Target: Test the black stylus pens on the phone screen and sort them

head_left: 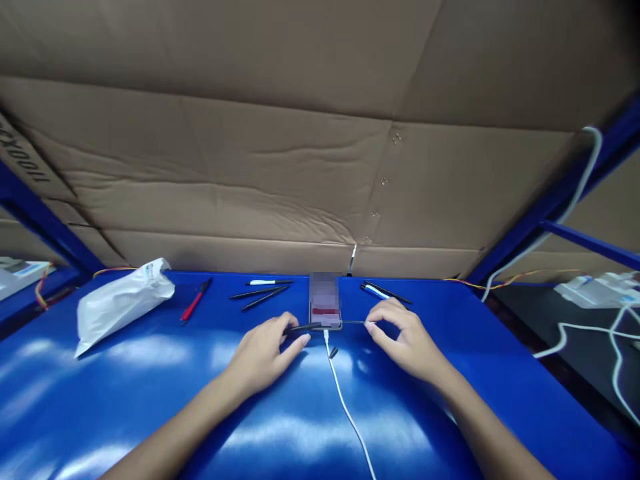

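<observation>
Between thumb and fingers of my left hand (267,350) is a black pen barrel (303,327), pointing right across the lower edge of a phone (325,303). My right hand (403,335) pinches the end of a thin pen refill (353,323), its other end reaching left towards the phone. The two hands are apart, one on each side of the phone. A small black pen part (334,353) rests beside the white cable (345,407) plugged into the phone's near end.
On the blue table (280,433), several pens lie around: a red one (195,302), black ones (265,298), a white one (263,283) and a blue-white one (377,290). A white plastic bag (123,300) is at the left. Cardboard (225,167) walls the back.
</observation>
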Motion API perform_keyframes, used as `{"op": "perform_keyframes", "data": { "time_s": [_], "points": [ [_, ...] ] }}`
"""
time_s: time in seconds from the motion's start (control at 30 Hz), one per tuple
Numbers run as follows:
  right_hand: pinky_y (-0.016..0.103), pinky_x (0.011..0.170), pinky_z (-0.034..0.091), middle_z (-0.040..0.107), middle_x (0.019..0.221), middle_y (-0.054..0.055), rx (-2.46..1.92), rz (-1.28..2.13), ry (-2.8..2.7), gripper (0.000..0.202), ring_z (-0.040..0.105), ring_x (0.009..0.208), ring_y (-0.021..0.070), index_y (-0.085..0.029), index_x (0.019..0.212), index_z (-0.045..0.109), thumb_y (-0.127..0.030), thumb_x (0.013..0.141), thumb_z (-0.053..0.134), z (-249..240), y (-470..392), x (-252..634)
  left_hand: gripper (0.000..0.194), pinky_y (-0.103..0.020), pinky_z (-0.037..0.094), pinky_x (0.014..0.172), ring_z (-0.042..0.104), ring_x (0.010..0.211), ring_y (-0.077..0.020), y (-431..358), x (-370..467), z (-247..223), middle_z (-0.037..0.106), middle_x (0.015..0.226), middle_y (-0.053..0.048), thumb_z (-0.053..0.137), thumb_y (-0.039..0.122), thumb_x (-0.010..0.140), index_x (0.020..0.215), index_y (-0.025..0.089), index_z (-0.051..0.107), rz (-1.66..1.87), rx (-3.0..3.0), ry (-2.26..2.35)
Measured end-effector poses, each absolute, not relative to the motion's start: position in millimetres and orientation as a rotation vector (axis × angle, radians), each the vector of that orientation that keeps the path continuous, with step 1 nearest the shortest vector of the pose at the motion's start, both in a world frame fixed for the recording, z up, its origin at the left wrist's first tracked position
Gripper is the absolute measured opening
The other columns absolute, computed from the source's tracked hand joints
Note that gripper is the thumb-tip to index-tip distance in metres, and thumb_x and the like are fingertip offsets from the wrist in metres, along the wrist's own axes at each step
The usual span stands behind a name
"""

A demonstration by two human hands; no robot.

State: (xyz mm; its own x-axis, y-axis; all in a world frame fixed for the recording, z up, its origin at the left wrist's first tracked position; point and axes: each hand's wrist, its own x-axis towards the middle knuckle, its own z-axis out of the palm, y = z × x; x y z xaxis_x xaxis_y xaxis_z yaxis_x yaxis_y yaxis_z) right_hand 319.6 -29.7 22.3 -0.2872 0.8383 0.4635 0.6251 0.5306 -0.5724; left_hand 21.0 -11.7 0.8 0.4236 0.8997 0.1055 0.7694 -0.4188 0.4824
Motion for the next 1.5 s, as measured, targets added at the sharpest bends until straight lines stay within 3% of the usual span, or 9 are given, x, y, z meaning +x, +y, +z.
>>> {"op": "perform_keyframes", "data": {
  "time_s": [0.3, 0.53, 0.77, 0.97, 1.23, 1.5],
  "points": [
    [0.038, 0.083, 0.048, 0.071, 0.088, 0.005, -1.146, 0.506, -2.120, 0.017, 0.062, 0.088, 0.0210, -0.021, 0.086, 0.070, -0.027, 0.098, 0.060, 20.9, -36.4, 308.5, 0.025, -0.029, 0.040, 0.068, 0.061, 0.078, -0.0208, -20.0, 26.5, -0.6, 0.065, 0.084, -0.001, 0.051, 0.046, 0.101, 0.100, 0.022, 0.058, 0.494, 2.392, 1.260],
    [0.036, 0.086, 0.047, 0.073, 0.089, 0.003, -1.077, 0.673, -2.292, 0.024, 0.062, 0.086, 0.0183, -0.022, 0.090, 0.073, -0.026, 0.103, 0.054, 19.6, -43.8, 294.0, 0.026, -0.036, 0.045, 0.094, 0.063, 0.101, -0.0213, -23.5, 27.4, -7.0, 0.070, 0.112, -0.004, 0.036, 0.032, 0.109, 0.118, 0.024, 0.059, 0.521, 2.520, 0.977],
    [0.037, 0.085, 0.049, 0.074, 0.095, 0.005, -1.143, 0.607, -2.214, 0.015, 0.063, 0.092, 0.0212, -0.023, 0.101, 0.074, -0.030, 0.100, 0.060, 15.3, -43.7, 294.3, 0.030, -0.035, 0.047, 0.090, 0.061, 0.098, -0.0214, -20.0, 25.8, -8.4, 0.068, 0.109, -0.006, 0.033, 0.030, 0.110, 0.121, 0.023, 0.060, 0.576, 2.548, 0.999],
    [0.039, 0.088, 0.049, 0.073, 0.088, 0.005, -1.145, 0.567, -2.189, 0.018, 0.063, 0.086, 0.0205, -0.022, 0.089, 0.071, -0.028, 0.100, 0.058, 20.2, -45.0, 293.9, 0.034, -0.034, 0.049, 0.085, 0.059, 0.096, -0.0217, -19.7, 26.5, -8.9, 0.067, 0.105, -0.008, 0.030, 0.028, 0.110, 0.122, 0.021, 0.061, 0.612, 2.495, 0.932],
    [0.038, 0.087, 0.047, 0.073, 0.087, 0.004, -1.136, 0.550, -2.246, 0.017, 0.061, 0.087, 0.0212, -0.023, 0.090, 0.071, -0.025, 0.100, 0.058, 18.2, -46.6, 292.2, 0.030, -0.035, 0.048, 0.090, 0.061, 0.099, -0.0210, -19.3, 27.2, -8.9, 0.068, 0.111, -0.007, 0.037, 0.029, 0.109, 0.125, 0.023, 0.062, 0.631, 2.545, 0.978],
    [0.039, 0.087, 0.047, 0.073, 0.089, 0.005, -1.165, 0.501, -2.256, 0.017, 0.061, 0.088, 0.0215, -0.022, 0.093, 0.070, -0.027, 0.101, 0.056, 14.6, -45.2, 293.3, 0.033, -0.033, 0.049, 0.087, 0.059, 0.096, -0.0211, -17.2, 27.0, -14.8, 0.067, 0.108, -0.008, 0.032, 0.025, 0.110, 0.126, 0.021, 0.061, 0.662, 2.509, 0.932]
  ]
}}
